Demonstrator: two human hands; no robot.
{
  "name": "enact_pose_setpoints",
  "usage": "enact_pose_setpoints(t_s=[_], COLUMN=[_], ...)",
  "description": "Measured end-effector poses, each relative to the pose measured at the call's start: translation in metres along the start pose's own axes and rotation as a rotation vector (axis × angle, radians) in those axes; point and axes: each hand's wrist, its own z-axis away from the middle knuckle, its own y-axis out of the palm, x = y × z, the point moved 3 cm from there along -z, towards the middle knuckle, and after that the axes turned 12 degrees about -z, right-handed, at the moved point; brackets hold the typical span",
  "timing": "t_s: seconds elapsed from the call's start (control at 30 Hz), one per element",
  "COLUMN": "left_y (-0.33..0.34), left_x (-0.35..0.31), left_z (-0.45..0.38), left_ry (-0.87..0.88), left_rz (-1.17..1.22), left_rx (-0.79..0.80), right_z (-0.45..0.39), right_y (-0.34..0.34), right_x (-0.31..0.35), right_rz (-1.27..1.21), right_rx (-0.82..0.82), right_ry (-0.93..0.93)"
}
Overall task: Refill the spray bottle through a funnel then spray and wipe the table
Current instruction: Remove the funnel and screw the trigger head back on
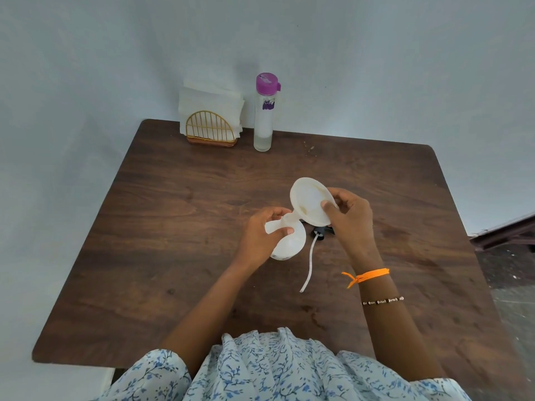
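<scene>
From my head camera, my left hand (262, 233) grips the neck of the white spray bottle (285, 244), thumb and fingers curled round it just below the opening, with its base resting on the brown table (162, 227). My right hand (348, 219) pinches the rim of the white funnel (309, 199) between thumb and fingers; the funnel is tilted, its narrow stem meeting the bottle's mouth, though I cannot tell how far in it sits.

The bottle looks like thin, light plastic, so I judge it would tip easily under a pour; holding it at the neck seems the right place. The funnel looks stiff and light, and its wide rim gives me the best hold.

I cannot see whether the spray bottle holds any liquid. Its black spray head (320, 230) with the long white tube (309, 264) lies on the table just beside the bottle, partly under my right hand. At the far edge stands a tall clear water bottle (264, 123) with a purple cap, closed, showing only a little liquid at the bottom. Beside it a gold wire holder (209, 130) keeps white napkins (208, 102) upright.
</scene>
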Motion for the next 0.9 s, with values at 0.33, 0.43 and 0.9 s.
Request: enact_pose_setpoints(t_s=[0.33,0.43,0.9], left_y=[0.0,-0.002,-0.006], left_x=[-0.002,-0.002,-0.013], left_z=[0.001,0.0,-0.065], left_ry=[-0.023,-0.014,-0.094], left_rz=[0.007,0.015,0.185], left_rx=[0.025,0.069,0.062], right_z=[0.0,-0.002,-0.11], right_y=[-0.003,-0.004,0.013], right_x=[0.001,-0.002,-0.025], right_rz=[-0.015,-0.208,-0.077], right_rx=[-0.012,-0.007,-0.16], right_ry=[0.013,0.102,0.071])
